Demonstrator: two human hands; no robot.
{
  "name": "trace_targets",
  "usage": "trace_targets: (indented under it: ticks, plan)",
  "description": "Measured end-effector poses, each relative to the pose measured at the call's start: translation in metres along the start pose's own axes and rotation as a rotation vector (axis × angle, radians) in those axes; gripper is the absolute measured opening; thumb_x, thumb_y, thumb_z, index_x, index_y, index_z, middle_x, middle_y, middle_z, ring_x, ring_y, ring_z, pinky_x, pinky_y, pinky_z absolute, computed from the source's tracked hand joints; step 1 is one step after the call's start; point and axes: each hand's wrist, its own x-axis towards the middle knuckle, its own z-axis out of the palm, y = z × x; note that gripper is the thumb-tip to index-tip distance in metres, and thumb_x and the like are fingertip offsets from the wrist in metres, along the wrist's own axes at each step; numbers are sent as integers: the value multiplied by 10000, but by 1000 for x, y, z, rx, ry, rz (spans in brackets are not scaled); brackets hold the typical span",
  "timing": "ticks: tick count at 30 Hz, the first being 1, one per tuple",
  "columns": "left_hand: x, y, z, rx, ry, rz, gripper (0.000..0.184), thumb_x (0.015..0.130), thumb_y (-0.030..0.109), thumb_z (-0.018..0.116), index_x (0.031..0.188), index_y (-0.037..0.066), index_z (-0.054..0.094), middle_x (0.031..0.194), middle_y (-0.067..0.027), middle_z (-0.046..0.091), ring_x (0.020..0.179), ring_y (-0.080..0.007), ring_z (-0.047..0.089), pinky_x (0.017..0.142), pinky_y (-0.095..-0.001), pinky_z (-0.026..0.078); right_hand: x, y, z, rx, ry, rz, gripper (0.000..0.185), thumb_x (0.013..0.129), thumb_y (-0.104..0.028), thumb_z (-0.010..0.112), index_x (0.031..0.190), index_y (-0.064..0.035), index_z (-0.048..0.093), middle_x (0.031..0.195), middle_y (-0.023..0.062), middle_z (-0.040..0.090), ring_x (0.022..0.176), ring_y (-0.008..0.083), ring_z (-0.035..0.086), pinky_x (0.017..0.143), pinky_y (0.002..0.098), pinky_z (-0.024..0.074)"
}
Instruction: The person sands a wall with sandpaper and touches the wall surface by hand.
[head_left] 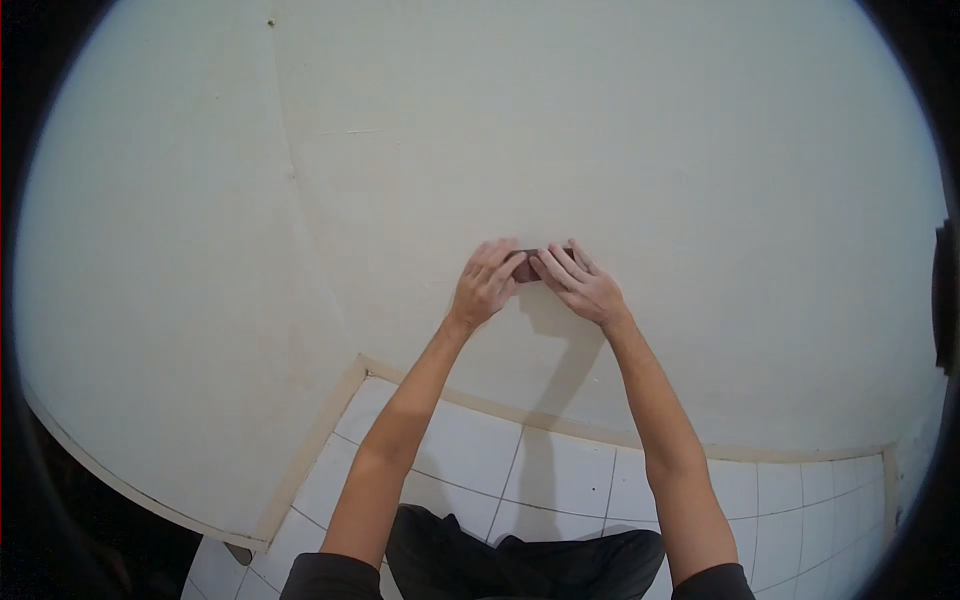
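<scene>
A small, flat rectangular piece [528,268], reddish-brown with a dark upper edge, is against the pale wall in front of me. My left hand [486,279] grips its left end, with the thumb over its face and the fingertips slightly blurred at the top. On the other end, my right hand [579,283] has its fingers laid across the face and top edge. Much of the piece is hidden by both hands, so its exact kind cannot be made out.
The off-white wall [640,150] meets a side wall [160,250] in a corner at left. Beige skirting [480,406] runs above white floor tiles [560,465]. A dark object [943,298] is at the right edge. A dark opening [95,500] lies at lower left.
</scene>
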Motion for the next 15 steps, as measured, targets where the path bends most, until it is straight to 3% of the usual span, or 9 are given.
trace_targets:
  ticks: [4, 7, 10, 13, 15]
  plan:
    - [26, 18, -12, -185, 29, 36, 615, 733, 61, 836, 1297, 136, 602, 1369, -67, 600, 1289, -296, 588, 1115, -480, 491, -5, -1, 8, -50, 5, 27, 516, 899, -202, 613, 1409, -126, 635, 1348, 43, 577, 1293, 210, 551, 1200, 471, 437]
    - [26, 18, -4, -128, 34, 128, 559, 728, 63, 841, 1245, 121, 637, 1330, -53, 616, 1248, -291, 612, 1084, -462, 526, -8, -3, 13, -56, 26, 23, 543, 879, -208, 628, 1413, -113, 632, 1333, 40, 578, 1288, 212, 548, 1201, 465, 435]
    - [30, 18, -10, -87, 29, 164, 367, 797, 99, 820, 1144, 100, 700, 1269, -52, 647, 1254, -261, 614, 1080, -428, 527, -11, -3, 13, -69, -4, 12, 604, 867, -219, 663, 1455, -103, 588, 1355, 60, 573, 1301, 233, 547, 1207, 474, 422]
    - [23, 8, -25, 33, -62, 280, 268, 796, 80, 813, 1048, 80, 725, 1235, -64, 660, 1233, -271, 623, 1059, -422, 537, -5, -5, -2, 108, -20, 92, 646, 874, -221, 660, 1494, -91, 533, 1377, 91, 572, 1317, 261, 545, 1213, 484, 401]
    - [15, 0, -34, 28, -31, 233, 229, 788, 63, 812, 1001, 75, 731, 1235, -68, 662, 1220, -274, 626, 1030, -418, 544, -2, -4, -5, 93, -6, 60, 729, 834, -260, 666, 1517, -72, 493, 1401, 99, 561, 1325, 272, 534, 1221, 484, 385]
